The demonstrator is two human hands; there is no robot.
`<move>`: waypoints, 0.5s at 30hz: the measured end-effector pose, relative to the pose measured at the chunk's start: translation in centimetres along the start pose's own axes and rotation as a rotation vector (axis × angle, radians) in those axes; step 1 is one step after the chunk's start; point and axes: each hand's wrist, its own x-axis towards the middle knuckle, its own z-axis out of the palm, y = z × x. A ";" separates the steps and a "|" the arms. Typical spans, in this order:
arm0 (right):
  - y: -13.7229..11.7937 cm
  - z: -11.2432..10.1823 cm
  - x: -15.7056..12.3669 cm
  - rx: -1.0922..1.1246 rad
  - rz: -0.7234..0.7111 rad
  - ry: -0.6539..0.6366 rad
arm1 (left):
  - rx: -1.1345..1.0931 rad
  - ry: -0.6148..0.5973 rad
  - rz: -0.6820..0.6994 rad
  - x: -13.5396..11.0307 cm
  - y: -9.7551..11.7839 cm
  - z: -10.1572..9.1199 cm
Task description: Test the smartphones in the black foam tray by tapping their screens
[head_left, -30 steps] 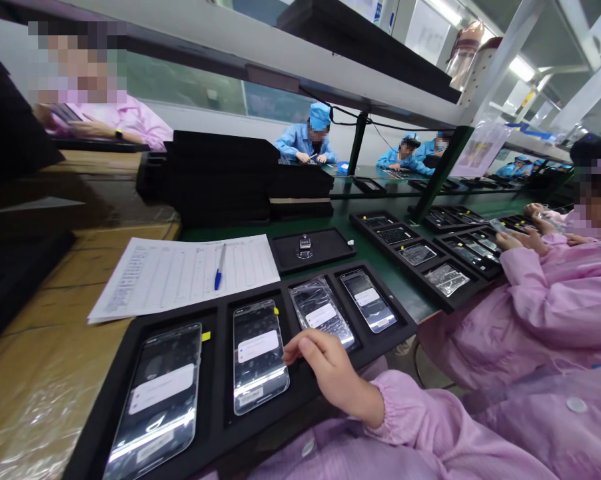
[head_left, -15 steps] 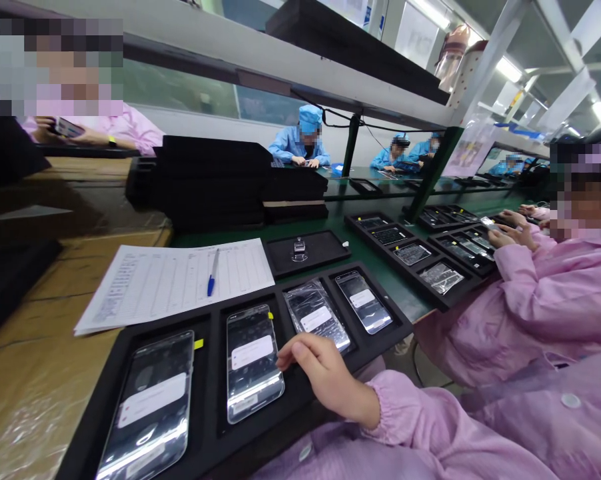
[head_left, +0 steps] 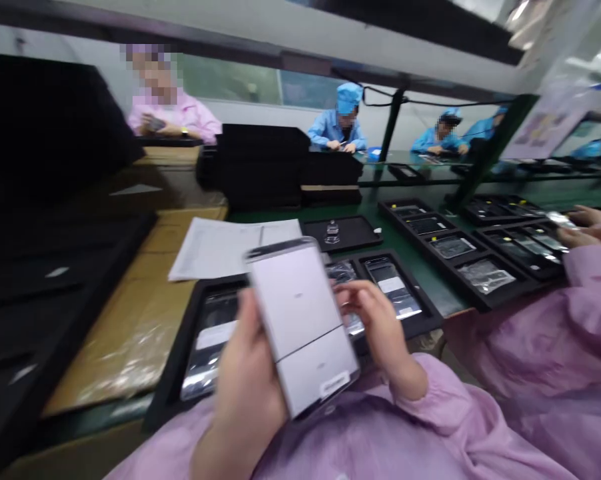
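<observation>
A smartphone (head_left: 300,300) with a mostly white screen crossed by a dark line is tilted in my left hand (head_left: 250,380), thumb along its left edge. My right hand (head_left: 380,327) is beside the phone's right edge, fingers loosely bent and slightly blurred; whether they touch it is unclear. Beneath both hands lies a black foam tray (head_left: 425,327). A phone with a white pop-up (head_left: 208,363) sits in its left slot and another phone (head_left: 393,287) in its right slot. Between them, a film-wrapped phone (head_left: 343,272) is partly covered; the rest of the middle is hidden.
Printed sheets (head_left: 220,243) and a small black tray (head_left: 353,230) holding a clear object (head_left: 332,231) lie behind. More phone trays (head_left: 445,247) are at right, near a co-worker's sleeve (head_left: 590,300). Black trays (head_left: 260,167) are stacked behind; cardboard (head_left: 115,347) is at left.
My left hand has come into view holding a smartphone raised above the tray. My right hand has moved right, to the phone's side. The view has swung left.
</observation>
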 end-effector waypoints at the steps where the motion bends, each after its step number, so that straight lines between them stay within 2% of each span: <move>1: -0.8 -0.2 0.0 0.033 0.011 -0.012 | 0.022 0.102 -0.012 -0.1 -0.1 0.0; 3: -1.9 -0.7 0.0 0.069 0.042 -0.079 | 0.068 0.284 -0.061 0.2 -0.2 0.4; 4: -2.2 -0.9 -0.2 0.066 0.046 -0.117 | 0.084 0.338 -0.083 0.5 -0.2 0.6; 6: -2.3 -1.0 -0.7 0.033 0.018 -0.166 | 0.092 0.364 -0.085 0.9 -0.5 0.9; 11: -1.8 -0.7 -2.0 -0.100 -0.090 -0.138 | -0.006 0.253 -0.041 1.2 -1.5 0.6; 15: -1.9 -0.3 -2.5 -0.368 -0.145 -0.139 | -0.079 0.147 0.037 1.4 -2.3 0.1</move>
